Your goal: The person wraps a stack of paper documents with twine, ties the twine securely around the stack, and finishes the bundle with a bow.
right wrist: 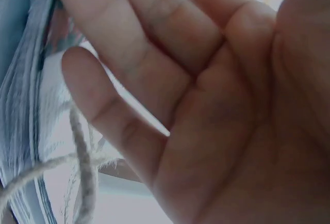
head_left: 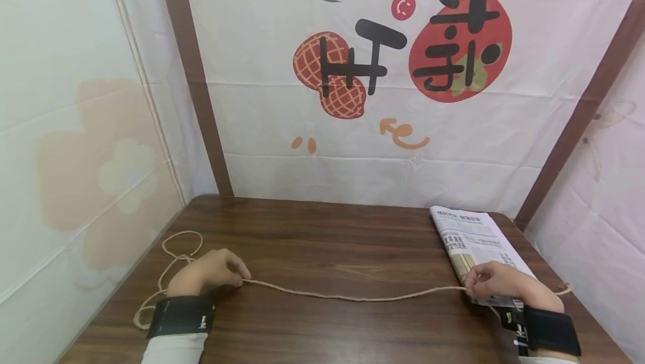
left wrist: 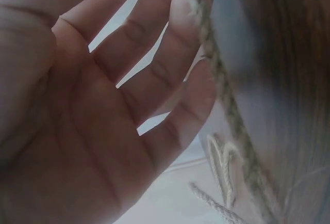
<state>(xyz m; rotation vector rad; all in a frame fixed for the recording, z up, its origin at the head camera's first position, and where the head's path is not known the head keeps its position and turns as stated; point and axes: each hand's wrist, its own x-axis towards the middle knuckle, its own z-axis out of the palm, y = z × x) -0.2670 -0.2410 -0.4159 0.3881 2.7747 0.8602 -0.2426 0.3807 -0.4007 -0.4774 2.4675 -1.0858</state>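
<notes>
A thin beige twine rope runs between my two hands across the brown table, sagging slightly in the middle. With thumb and fingertips my left hand pinches it at the left. My right hand pinches it on the other side, over the near part of a folded newspaper stack. In the left wrist view the rope passes along the fingertips, the other fingers loosely bent. The right wrist view shows rope hanging past the little finger beside the paper edges; the pinch itself is out of that frame.
Loose loops of the rope lie on the table's left side, behind and beside the left wrist. A rope end sticks out right of the right wrist. White printed cloth hangs behind the wooden table and at both sides.
</notes>
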